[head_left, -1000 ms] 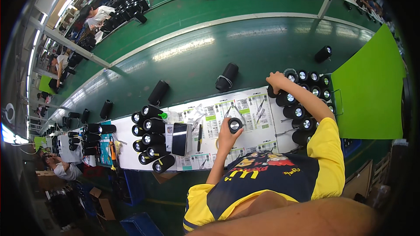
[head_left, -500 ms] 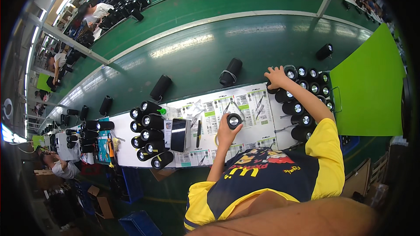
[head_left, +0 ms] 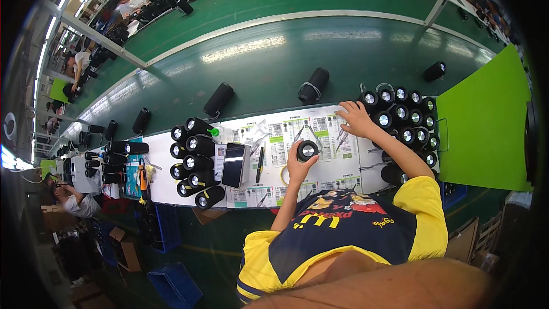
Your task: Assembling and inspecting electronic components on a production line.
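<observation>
My left hand [head_left: 296, 169] is wrapped round a black cylindrical speaker [head_left: 307, 149], whose round silver end faces up, above the printed sheets [head_left: 334, 154]. To the right, my right hand [head_left: 355, 120] has its fingers stretched apart and holds nothing. It is beside the left edge of a block of similar black speakers [head_left: 402, 113], most of them upright with silver ends showing. My right forearm hides some of that block. Nearer to me, another speaker [head_left: 393, 175] lies partly under that arm.
Two columns of lying speakers [head_left: 198, 145], a phone [head_left: 234, 163] on a box, a black pen [head_left: 260, 164] and a tape roll [head_left: 284, 175] are at left. Spaced speakers [head_left: 314, 86] lie on the green conveyor [head_left: 257, 80]. A bright green panel [head_left: 486, 131] stands at right.
My right hand has let go of a speaker at the block's far left corner and drawn back left. My left hand still holds its speaker in nearly the same place.
</observation>
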The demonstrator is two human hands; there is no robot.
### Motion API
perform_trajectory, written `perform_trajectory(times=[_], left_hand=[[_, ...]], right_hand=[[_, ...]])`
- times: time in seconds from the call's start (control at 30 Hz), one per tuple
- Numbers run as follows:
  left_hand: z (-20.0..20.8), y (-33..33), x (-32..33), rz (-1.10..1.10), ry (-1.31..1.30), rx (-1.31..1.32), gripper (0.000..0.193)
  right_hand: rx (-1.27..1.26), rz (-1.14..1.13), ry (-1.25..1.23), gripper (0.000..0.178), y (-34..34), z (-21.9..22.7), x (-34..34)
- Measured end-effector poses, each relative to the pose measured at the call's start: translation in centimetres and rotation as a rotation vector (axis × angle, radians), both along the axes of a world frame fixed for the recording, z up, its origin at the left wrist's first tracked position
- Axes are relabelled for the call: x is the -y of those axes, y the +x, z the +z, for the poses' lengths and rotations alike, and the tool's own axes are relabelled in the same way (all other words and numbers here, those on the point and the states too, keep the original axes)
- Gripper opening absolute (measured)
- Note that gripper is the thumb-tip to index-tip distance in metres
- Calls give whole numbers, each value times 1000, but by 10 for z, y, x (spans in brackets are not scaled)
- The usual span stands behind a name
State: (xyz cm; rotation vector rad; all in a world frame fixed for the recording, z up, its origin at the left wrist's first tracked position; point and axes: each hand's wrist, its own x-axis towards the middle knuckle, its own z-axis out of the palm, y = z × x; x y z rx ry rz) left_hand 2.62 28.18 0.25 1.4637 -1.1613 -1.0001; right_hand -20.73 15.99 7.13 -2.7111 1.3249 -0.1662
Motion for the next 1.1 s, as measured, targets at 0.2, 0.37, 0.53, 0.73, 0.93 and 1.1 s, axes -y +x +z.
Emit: perform_trajectory(times=[0.2, 0.37, 0.53, 0.73, 0.93, 1.1], left_hand=[[-5, -1, -1, 26, 10, -90, 62], [-7, -2, 1, 27, 3, -88, 62], [-3, -4, 0, 14, -11, -68, 60], [-11, -1, -5, -76, -24, -2, 67], [-14, -2, -4, -30, -15, -75, 66], [-16, 4, 0, -57, -20, -59, 68]], right_hand=[[28, 4, 15, 43, 1, -9, 3], [38, 36, 52, 42, 16, -24, 25], [-19, 47, -257, 48, 39, -57, 76], [-173, 115, -424, 42, 53, -105, 117], [146, -47, -202, 59, 51, -65, 119], [574, -308, 130, 71, 20, 28, 46]])
